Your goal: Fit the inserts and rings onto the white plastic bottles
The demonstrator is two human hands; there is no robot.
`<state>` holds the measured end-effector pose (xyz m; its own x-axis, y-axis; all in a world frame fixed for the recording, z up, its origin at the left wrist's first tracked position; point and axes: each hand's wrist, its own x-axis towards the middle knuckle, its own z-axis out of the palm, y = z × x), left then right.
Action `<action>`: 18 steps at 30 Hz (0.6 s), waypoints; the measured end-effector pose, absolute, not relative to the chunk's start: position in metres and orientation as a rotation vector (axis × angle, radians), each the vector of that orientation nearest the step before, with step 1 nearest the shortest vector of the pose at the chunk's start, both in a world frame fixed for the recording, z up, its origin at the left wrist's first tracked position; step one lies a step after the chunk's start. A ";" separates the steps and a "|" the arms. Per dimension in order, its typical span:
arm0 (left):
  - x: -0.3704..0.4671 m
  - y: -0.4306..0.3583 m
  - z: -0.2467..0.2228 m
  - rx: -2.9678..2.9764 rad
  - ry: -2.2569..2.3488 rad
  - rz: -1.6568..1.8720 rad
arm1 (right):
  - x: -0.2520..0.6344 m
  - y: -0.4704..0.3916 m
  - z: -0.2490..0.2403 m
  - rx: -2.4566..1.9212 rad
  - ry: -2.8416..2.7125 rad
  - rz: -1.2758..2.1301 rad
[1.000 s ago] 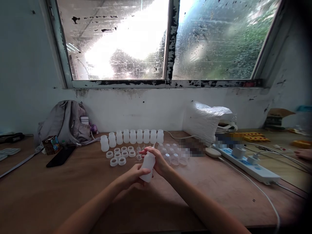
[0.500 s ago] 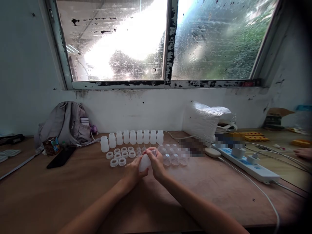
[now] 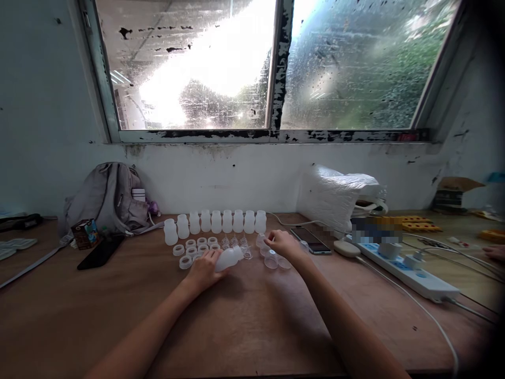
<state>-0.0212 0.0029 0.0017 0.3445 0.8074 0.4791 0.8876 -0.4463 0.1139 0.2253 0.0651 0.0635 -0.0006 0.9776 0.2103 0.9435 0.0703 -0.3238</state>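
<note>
My left hand [image 3: 205,271] is wrapped round a frosted white bottle [image 3: 229,259], which lies tilted with its neck to the right. Over the clear dome caps [image 3: 271,260] my right hand [image 3: 283,244] reaches down with its fingers pinched together; what they grip, if anything, is hidden. Several white rings [image 3: 185,262] lie left of my left hand. Clear nipple-shaped pieces [image 3: 247,252] stand just beyond the held bottle. Behind them is a row of upright frosted bottles [image 3: 216,222].
A phone [image 3: 311,241] lies right of the caps, near a white power strip [image 3: 406,268] with cables. A grey backpack [image 3: 104,197], a small brown carton [image 3: 84,234] and a black object [image 3: 100,253] are at left. Another person's hand [image 3: 495,252] shows at far right.
My right hand has left the bottle and moved right, over the caps. My left hand keeps the bottle, now tilted rightward and a little further left. The view has shifted slightly.
</note>
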 end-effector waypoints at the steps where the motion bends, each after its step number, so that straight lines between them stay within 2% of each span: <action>1: -0.022 0.004 0.001 -2.472 -1.522 -0.727 | 0.226 0.066 0.062 -1.959 -2.013 0.101; 6: -0.022 0.004 0.001 -2.574 -1.455 -0.804 | 0.222 0.064 0.055 -2.114 -2.100 0.038; 11: -0.024 0.004 0.004 -2.579 -1.480 -0.817 | 0.223 0.061 0.052 -2.087 -2.205 0.078; 14: -0.027 0.006 0.004 -2.595 -1.578 -0.898 | 0.223 0.059 0.059 -1.817 -2.176 0.296; 18: -0.028 0.009 0.005 -2.628 -1.752 -1.143 | 0.220 0.056 0.071 -1.193 -1.929 0.535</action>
